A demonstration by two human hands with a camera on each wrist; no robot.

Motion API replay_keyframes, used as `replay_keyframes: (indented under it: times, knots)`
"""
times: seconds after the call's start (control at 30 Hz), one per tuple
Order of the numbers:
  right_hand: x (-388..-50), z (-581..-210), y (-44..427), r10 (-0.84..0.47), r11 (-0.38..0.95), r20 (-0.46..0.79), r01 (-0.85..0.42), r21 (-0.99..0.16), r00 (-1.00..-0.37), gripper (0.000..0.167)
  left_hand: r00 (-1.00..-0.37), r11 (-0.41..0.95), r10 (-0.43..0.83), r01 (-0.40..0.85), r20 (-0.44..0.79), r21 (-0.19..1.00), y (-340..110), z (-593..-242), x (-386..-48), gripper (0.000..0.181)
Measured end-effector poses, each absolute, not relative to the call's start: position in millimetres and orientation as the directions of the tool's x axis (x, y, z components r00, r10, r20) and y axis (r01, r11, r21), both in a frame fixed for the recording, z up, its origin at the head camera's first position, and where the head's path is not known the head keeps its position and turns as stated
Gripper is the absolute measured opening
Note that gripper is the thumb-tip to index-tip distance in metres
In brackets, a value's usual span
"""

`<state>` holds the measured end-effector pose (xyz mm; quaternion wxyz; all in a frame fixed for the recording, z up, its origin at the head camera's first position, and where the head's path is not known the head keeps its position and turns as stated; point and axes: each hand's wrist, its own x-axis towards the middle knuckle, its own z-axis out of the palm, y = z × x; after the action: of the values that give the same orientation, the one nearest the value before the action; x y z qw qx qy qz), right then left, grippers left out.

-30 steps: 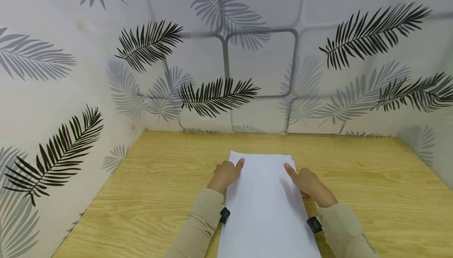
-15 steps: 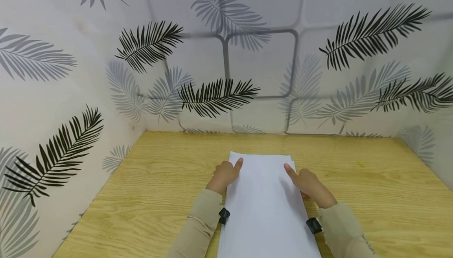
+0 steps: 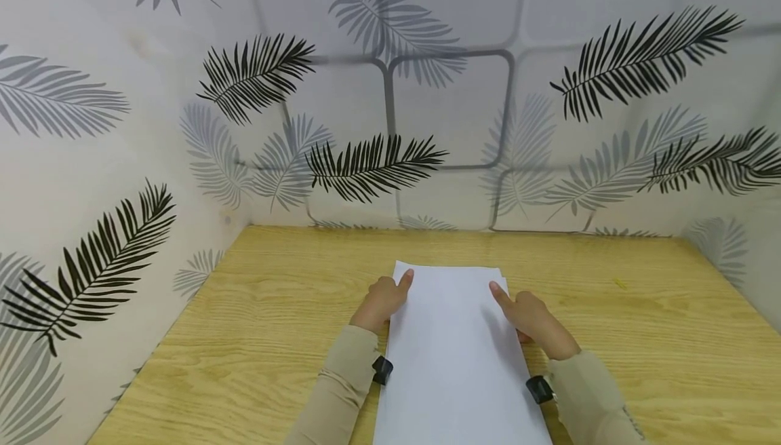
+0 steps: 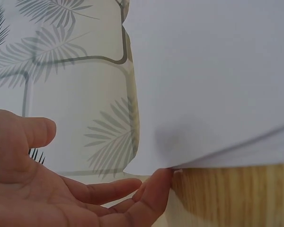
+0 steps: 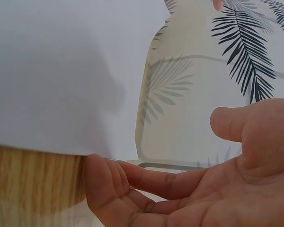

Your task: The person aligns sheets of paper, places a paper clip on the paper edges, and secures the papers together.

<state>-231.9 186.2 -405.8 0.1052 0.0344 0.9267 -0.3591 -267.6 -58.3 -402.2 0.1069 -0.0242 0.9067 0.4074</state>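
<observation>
Left hand [image 3: 384, 299] and right hand [image 3: 532, 314], grip unclenched, touch opposite edges of the white paper [image 3: 454, 357].

Paper [image 3: 457, 357] over table [image 3: 281, 296] is being flanked by left hand [image 3: 384, 299] and right hand [image 3: 535, 316]; table is being bounded behind by wall [image 3: 451, 116].

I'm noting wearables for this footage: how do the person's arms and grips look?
The left sleeve and right sleeve are long and beige, wrinkled in places. A small black boxy piece sits at the left wrist's inner side, a matching black one at the right. The left grip and right grip are gloveless.
</observation>
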Motion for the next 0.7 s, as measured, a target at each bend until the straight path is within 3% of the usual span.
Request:
replay_keyframes:
  times: [0.5,0.7]
  knots:
    - [-231.4,-404.0,187.5,-0.01,0.715,-0.245,0.164,-0.679,-0.97,0.078,-0.964,0.606,0.047,-0.18,-0.26,0.775,-63.8,-405.4,-270.9,0.06]
    - [-232.1,-403.8,191.0,-0.01,0.706,-0.249,0.169,-0.688,-0.968,0.081,-0.964,0.618,0.087,-0.144,-0.249,0.773,-65.0,-404.5,-271.8,0.044]
